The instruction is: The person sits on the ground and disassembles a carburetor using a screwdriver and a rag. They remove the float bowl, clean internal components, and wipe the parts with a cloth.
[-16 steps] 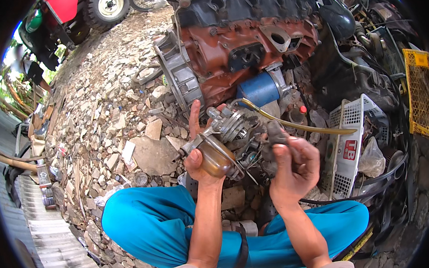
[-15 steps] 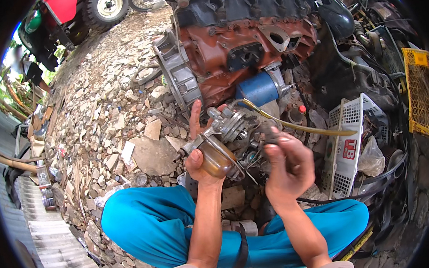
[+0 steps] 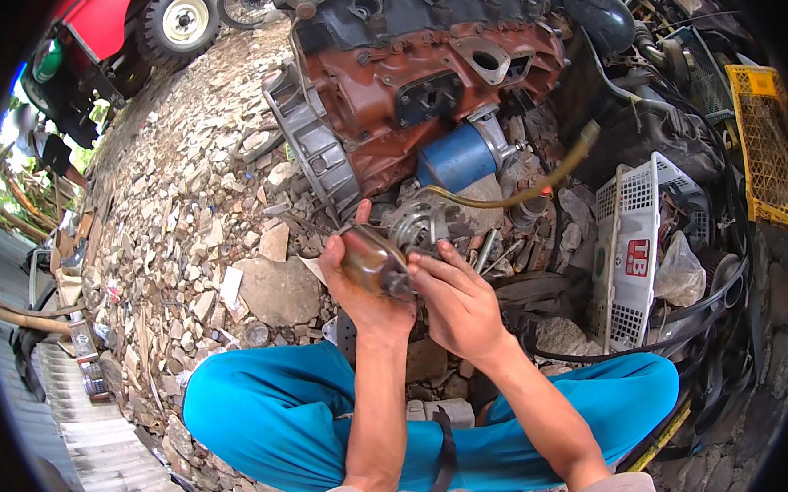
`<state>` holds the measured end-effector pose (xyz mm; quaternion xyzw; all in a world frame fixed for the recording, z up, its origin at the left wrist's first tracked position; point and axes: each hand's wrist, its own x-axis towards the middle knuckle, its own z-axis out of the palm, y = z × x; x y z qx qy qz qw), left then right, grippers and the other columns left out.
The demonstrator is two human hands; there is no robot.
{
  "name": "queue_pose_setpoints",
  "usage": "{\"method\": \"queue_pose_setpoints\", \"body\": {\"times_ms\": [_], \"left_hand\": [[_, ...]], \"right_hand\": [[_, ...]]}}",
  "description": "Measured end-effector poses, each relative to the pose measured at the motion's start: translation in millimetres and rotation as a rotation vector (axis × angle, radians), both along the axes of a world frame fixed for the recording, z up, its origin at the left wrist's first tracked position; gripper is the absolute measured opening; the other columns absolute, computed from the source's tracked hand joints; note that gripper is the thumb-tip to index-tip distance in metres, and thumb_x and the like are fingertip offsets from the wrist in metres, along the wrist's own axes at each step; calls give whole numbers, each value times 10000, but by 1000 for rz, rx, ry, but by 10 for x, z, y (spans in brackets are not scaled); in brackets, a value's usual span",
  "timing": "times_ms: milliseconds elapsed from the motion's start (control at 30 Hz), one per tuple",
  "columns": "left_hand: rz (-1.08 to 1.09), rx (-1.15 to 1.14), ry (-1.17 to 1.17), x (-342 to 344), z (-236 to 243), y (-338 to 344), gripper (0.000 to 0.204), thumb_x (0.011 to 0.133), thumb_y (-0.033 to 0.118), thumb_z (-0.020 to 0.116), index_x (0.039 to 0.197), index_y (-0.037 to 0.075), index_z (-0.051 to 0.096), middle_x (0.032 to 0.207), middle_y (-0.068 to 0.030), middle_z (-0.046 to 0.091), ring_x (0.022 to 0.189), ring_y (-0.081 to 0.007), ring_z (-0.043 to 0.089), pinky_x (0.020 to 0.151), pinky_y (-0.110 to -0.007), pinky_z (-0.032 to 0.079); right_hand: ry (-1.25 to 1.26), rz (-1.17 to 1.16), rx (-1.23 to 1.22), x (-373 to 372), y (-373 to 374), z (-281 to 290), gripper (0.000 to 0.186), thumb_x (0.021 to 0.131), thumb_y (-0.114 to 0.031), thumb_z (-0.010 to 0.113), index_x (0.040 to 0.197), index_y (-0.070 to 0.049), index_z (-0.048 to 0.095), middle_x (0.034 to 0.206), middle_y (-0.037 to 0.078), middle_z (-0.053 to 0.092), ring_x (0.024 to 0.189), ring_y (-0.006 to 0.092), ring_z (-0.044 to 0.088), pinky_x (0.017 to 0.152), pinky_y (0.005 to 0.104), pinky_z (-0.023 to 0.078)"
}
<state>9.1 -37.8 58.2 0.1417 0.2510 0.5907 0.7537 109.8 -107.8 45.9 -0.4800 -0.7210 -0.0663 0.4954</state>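
Note:
My left hand [image 3: 365, 296] is closed around a metal fuel pump [image 3: 418, 227] with an amber, see-through bowl [image 3: 373, 263]. The bowl lies tilted in my palm, its dark end [image 3: 400, 286] toward my right hand. There my right hand [image 3: 464, 309] is closed in, thumb and fingertips against the bowl's end and the metal beside it. Whether a small part sits under those fingertips is hidden. A yellowish, flexible hose [image 3: 516, 200] runs from the pump off to the right, its free end raised.
Ahead stands a red-brown engine block [image 3: 378, 113] with a blue oil filter [image 3: 456, 154]. A white plastic basket [image 3: 626, 309] is on the right, a yellow crate [image 3: 763, 146] beyond it. Broken stones [image 3: 188, 230] cover the ground; corrugated sheeting [image 3: 92, 431] lies at left.
My right hand has come left from beside the pump onto the bowl's end; the dark piece at its fingertips no longer shows. The pump has turned in my left hand, and the hose end has swung up.

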Motion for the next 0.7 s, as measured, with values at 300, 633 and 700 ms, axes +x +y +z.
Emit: {"method": "queue_pose_setpoints", "body": {"times_ms": [300, 633, 700], "left_hand": [[-146, -10, -272, -153, -43, 55, 915, 795, 717, 501, 1425, 61, 407, 1290, -165, 584, 1186, -382, 563, 1026, -654, 398], [-127, 242, -104, -25, -264, 6, 977, 820, 701, 482, 1532, 72, 254, 1390, -184, 504, 1271, -345, 499, 1054, -485, 424], [-209, 327, -147, 6, -276, 19, 1038, 798, 627, 596, 1572, 117, 130, 1447, -235, 428, 1299, -375, 479, 1083, -506, 400]], "right_hand": [[225, -285, -339, 510, -5, 300, 271, 913, -112, 638, 1148, 22, 622, 1060, 209, 667, 942, 362, 662, 821, 390, 523], [710, 9, -636, 66, 17, 160, 1036, 719, -260, 878, 1449, 144, 263, 1320, 290, 541, 1222, 316, 561, 1013, 363, 457], [919, 181, -654, 207, 52, -113, 1079, 695, -196, 896, 1469, 137, 221, 1413, 258, 458, 1288, 286, 490, 1047, 361, 429]]}}
